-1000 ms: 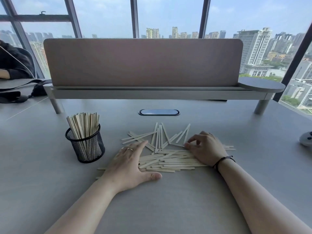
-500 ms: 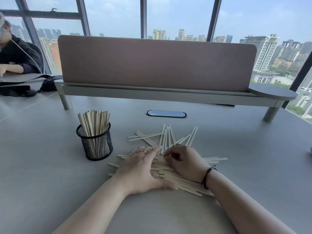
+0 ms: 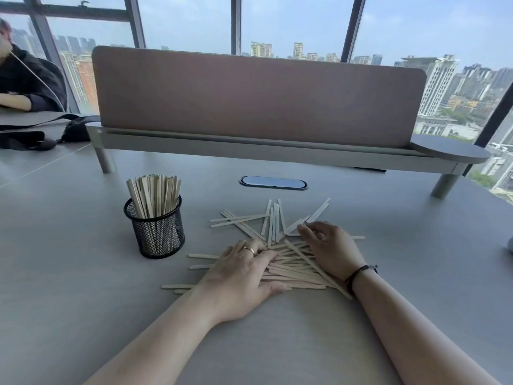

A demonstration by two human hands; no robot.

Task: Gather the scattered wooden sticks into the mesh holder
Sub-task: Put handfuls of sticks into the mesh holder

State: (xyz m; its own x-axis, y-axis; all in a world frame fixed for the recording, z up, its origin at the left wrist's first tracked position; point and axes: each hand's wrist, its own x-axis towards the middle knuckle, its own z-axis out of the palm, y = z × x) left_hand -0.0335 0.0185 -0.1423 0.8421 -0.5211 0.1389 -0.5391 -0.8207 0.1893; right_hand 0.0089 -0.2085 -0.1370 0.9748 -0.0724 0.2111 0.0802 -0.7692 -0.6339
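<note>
Sticks [image 3: 291,269] pale, thin, flat, criss-crossed under left hand [image 3: 241,276] pressed flat, right hand [image 3: 330,248] grip curled, hold unclear

Both hands cover part of the loose sticks [image 3: 294,269]; their grip is unclear.

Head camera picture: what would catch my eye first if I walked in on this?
Probably the messy pile of wooden sticks on the grey table, with the left hand pressed flat on it and the right hand curled over its far side. Left of the pile stands a black mesh holder, already packed with upright sticks.
</note>
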